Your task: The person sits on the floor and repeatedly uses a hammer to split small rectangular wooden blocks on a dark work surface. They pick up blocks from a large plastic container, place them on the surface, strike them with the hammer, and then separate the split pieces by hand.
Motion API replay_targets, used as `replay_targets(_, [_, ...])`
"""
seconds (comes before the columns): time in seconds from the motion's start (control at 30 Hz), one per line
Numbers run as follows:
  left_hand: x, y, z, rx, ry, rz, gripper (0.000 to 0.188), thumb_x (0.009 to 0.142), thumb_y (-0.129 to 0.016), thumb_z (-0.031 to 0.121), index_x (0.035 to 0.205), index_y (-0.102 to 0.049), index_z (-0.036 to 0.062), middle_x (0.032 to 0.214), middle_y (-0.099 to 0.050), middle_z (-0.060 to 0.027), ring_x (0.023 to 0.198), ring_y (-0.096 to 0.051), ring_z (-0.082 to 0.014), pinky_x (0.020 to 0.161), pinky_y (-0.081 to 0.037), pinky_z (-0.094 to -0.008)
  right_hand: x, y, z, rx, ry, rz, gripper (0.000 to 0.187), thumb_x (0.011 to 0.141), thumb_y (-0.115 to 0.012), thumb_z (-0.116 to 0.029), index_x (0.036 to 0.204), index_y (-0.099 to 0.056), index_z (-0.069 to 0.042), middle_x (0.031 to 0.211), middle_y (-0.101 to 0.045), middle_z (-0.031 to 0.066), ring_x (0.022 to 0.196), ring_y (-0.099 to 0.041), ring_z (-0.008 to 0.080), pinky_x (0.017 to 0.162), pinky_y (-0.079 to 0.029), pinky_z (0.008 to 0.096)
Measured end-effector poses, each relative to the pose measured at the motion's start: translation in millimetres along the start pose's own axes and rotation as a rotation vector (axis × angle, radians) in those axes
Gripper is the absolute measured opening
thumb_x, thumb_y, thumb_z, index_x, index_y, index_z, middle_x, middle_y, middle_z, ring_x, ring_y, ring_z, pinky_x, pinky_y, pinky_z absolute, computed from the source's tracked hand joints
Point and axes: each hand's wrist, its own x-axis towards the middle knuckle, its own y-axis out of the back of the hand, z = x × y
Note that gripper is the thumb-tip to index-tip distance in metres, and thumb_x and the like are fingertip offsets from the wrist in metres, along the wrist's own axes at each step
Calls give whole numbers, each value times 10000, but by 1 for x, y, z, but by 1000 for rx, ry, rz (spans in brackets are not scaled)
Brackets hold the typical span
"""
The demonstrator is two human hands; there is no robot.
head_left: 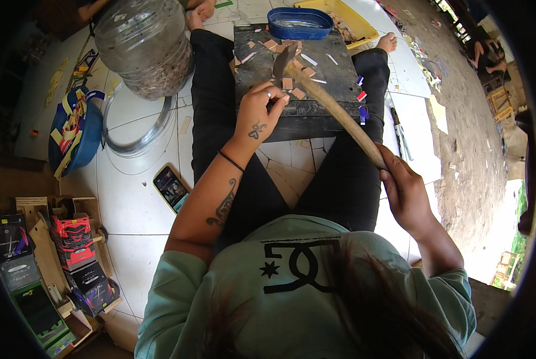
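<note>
My right hand (407,192) is wrapped round the end of the wooden handle of a hammer (338,109). The hammer's metal head is over the far middle of a low dark work board (253,90) between my legs. At the board's near edge is my left hand (260,113), its thumb and forefinger pinched together; what they hold, if anything, is too small to make out. Small brown square pieces (287,83) and thin white strips (308,59) are scattered on the board around the hammer head. A blue oval container (300,34) with thin shiny bits inside stands at the board's far edge.
A yellow tray (371,37) holds brown pieces behind the board. On my left are a large clear plastic jug (145,48), a wire coil (115,143), a blue tub (91,140) of scraps and a phone (171,188). Pens (401,134) lie right. Other people sit nearby.
</note>
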Motion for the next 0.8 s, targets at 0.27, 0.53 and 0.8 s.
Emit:
replay_targets(0.27, [-2,-1,0,14,20,14,92,814,-700,63,783,-650,-9,743,-593,-95,639,-563,-235,580,-436,-329,2,-3,4,26,66,105,433,968,-509,-70,1397,-454,-92,1025,-635,228,826,-656,409,709,-520,444])
replay_targets(0.53, [-3,-1,0,9,44,20,81,812,-702,55,790,-655,-8,764,-613,-98,638,-577,-232,572,-442,-325,2,-2,7,0,77,91,443,959,-519,-64,1397,-456,-86,1037,-637,232,841,-660,404,720,-523,432])
replay_targets(0.8, [-3,0,0,18,-5,22,78,830,-698,25,795,-655,-31,752,-644,-90,675,-626,-160,610,-460,-265,1,-3,10,37,46,52,436,959,-519,-54,1391,-464,-67,1070,-635,242,901,-657,407,776,-522,410])
